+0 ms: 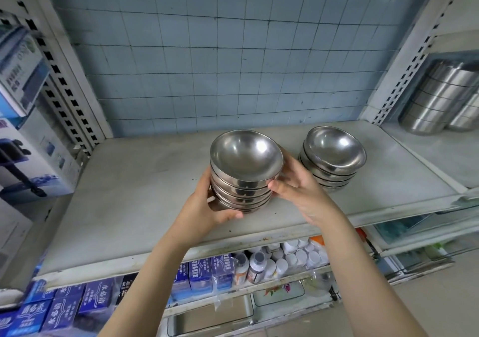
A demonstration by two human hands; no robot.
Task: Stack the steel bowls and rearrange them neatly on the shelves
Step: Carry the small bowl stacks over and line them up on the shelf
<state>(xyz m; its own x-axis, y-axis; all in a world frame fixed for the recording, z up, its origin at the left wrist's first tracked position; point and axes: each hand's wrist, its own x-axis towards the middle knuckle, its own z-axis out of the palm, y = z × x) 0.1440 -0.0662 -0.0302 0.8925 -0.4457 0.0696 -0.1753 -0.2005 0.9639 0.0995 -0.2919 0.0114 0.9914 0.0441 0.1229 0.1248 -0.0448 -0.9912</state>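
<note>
A stack of several steel bowls (pixel 245 165) is held between both hands over the middle of the white shelf (pixel 129 194). My left hand (pixel 207 209) cups its lower left side, thumb under the bottom bowl. My right hand (pixel 298 189) presses against its right side, thumb on the front. The top bowl sits slightly tilted. Whether the stack rests on the shelf or hovers just above it I cannot tell. To its right a second stack of steel bowls (pixel 333 156) stands on the shelf, its top bowl also tilted.
Steel containers (pixel 438 100) lie stacked in the neighbouring bay at right. Boxed goods (pixel 23 119) fill the left bay. Below the shelf are blue boxes (pixel 64 308) and white bottles (pixel 290 259). A blue tiled wall (pixel 220 51) backs the shelf.
</note>
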